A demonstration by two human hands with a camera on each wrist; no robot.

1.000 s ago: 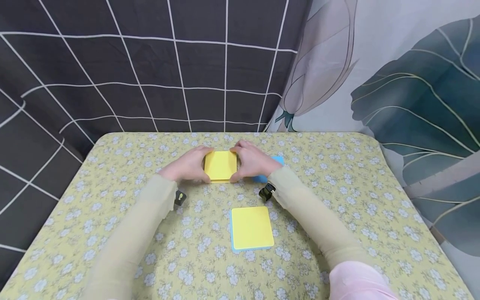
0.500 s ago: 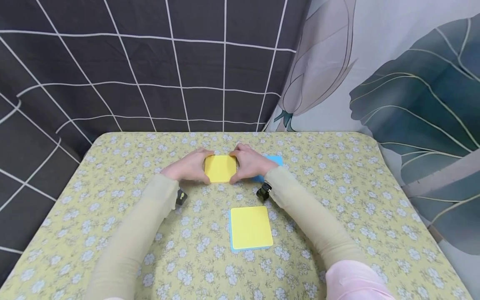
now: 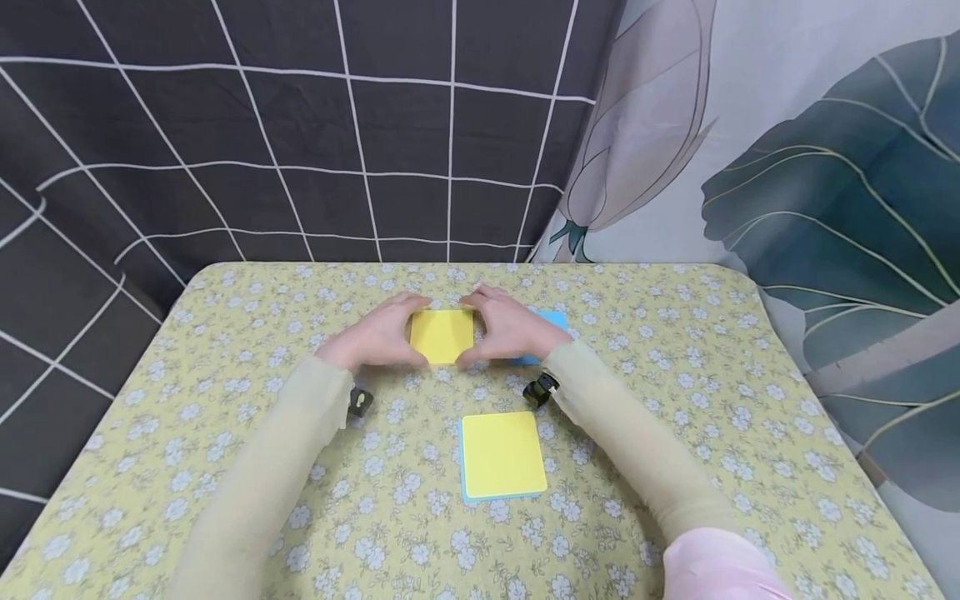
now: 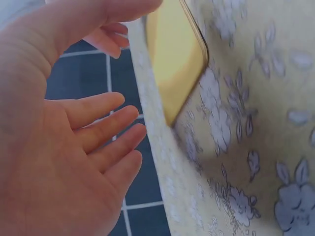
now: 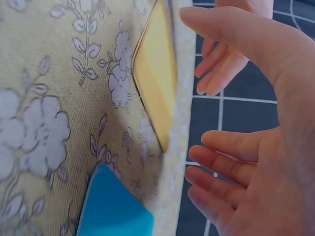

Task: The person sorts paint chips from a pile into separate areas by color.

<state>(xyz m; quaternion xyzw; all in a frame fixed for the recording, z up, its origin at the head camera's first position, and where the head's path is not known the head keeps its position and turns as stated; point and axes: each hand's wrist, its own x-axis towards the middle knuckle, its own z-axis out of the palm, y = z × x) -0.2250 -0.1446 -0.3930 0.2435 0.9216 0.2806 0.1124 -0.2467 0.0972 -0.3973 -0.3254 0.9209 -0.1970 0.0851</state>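
Note:
A thin stack of yellow square cards [image 3: 442, 337] with rounded corners lies flat near the back of the table, its edges lined up. My left hand [image 3: 382, 333] is at its left side, fingers and thumb loosely bowed. Opposite it, my right hand [image 3: 510, 327] is at the right side in the same way. Both wrist views show relaxed fingers and small gaps between the hands and the yellow stack [image 4: 174, 59]. A blue square card [image 5: 118, 204] lies to the right, partly hidden under my right hand in the head view.
Closer to me, a yellow square card [image 3: 504, 454] lies on a light blue one, whose left and front edges show. Pale yellow floral cloth [image 3: 337, 517] covers the table. Dark gridded fabric [image 3: 405, 125] hangs behind it, and a leaf-patterned curtain [image 3: 840, 217] hangs at the right.
The upper yellow card came down and lined up with the one beneath. My fingers and thumbs have since loosened slightly away from the stack's sides.

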